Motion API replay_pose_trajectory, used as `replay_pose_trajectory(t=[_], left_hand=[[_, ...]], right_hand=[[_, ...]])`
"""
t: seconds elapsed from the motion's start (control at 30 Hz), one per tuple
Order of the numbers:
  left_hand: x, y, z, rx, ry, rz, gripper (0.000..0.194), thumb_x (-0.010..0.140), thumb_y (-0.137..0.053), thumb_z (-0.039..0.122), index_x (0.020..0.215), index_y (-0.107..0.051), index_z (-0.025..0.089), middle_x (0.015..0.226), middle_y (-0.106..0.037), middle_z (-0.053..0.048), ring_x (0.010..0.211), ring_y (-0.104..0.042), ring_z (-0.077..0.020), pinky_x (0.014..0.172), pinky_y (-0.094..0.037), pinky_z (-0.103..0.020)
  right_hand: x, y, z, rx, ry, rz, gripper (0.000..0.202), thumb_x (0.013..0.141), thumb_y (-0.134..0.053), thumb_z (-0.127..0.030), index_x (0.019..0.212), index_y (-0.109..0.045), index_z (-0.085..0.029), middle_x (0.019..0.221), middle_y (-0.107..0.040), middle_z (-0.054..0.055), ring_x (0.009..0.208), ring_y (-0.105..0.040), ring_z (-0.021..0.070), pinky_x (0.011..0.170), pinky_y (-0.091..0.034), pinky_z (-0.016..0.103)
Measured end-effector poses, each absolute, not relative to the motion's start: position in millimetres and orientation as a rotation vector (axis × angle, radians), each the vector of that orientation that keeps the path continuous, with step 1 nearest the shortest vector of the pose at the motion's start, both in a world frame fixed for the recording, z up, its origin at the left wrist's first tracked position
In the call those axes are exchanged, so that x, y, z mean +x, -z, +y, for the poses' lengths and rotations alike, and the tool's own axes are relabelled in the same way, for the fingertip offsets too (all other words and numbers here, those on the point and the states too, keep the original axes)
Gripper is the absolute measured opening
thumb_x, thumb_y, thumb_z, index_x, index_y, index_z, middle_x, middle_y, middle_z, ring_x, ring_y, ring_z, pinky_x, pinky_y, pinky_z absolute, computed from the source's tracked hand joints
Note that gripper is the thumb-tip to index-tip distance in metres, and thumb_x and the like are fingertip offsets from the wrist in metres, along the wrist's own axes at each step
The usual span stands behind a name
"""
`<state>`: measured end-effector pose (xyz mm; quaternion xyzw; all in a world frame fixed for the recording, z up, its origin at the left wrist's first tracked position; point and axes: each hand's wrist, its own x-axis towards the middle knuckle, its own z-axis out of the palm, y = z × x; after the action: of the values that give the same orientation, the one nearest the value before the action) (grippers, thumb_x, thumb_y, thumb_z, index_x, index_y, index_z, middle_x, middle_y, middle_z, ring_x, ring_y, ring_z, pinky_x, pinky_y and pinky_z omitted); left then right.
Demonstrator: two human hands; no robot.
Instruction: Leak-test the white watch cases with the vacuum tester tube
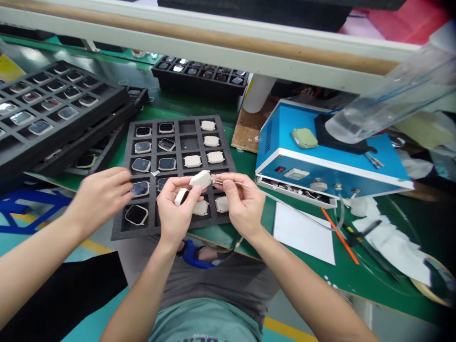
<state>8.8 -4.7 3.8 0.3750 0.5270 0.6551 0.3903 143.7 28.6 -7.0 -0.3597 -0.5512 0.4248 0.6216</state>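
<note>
Green bench [402, 304], two watch cases [201, 179] within left hand [174, 206], right hand [247, 204] pinching thin tube [331, 229]

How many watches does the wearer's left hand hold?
2: the left hand has one watch at its thumb tip and a second watch lower, nearer the palm. Fingers could hide more.

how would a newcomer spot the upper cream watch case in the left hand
Find the black foam tray, then the person's left hand over its near half. The rounded cream watch case is held highest in that hand, beside the right hand's thin translucent tube. Unlike the dark-screened, cream-framed watch below, it shows no screen.
</note>
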Motion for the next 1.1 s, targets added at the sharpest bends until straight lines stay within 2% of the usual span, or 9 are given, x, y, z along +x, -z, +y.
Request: replay_pose_trajectory(t=[0.17, 0.7, 1.1], left_hand=[[8.7, -2.9, -4.8, 0.941, -1.665, 1.332, 0.033, 0.08, -0.083, 0.034, 0.101, -0.066, 0.015, 0.091, -0.071, -0.003, 0.083, -0.076, -0.0197, 0.068, -0.066, -0.025], [8.0, -1.6, -4.6, 0.989, -1.668, 1.354, 0.031, 0.079, -0.084, 0.033, 0.1, -0.068, 0.014, 0.09, -0.07, -0.002, 0.081, -0.074, -0.0165, 0.069, -0.066, -0.025], [5.4, -3.9, 0.6, 1.007, -1.687, 1.423, 0.034, 0.077, -0.084, 0.031, 0.101, -0.069, 0.014, 0.093, -0.074, -0.006, 0.081, -0.076, -0.0195, 0.068, -0.065, -0.025]], right_hand=[[143.3, 5.6, 27.8, -0.845, -0.988, -1.255, 0.022, 0.099, -0.062, -0.04, 0.1, -0.073, -0.02, 0.102, -0.077, 0.006, 0.095, -0.076, 0.0194, 0.087, -0.067, 0.035], [142.4, 7.3, 29.7, -0.779, -0.984, -1.261, 0.017, 0.098, -0.064, -0.033, 0.1, -0.073, -0.019, 0.102, -0.076, 0.006, 0.094, -0.075, 0.0165, 0.084, -0.066, 0.029], [139.2, 8.4, 37.5, -0.768, -1.057, -1.241, 0.022, 0.098, -0.063, -0.04, 0.101, -0.071, -0.019, 0.103, -0.074, 0.007, 0.096, -0.073, 0.0167, 0.085, -0.064, 0.029]])
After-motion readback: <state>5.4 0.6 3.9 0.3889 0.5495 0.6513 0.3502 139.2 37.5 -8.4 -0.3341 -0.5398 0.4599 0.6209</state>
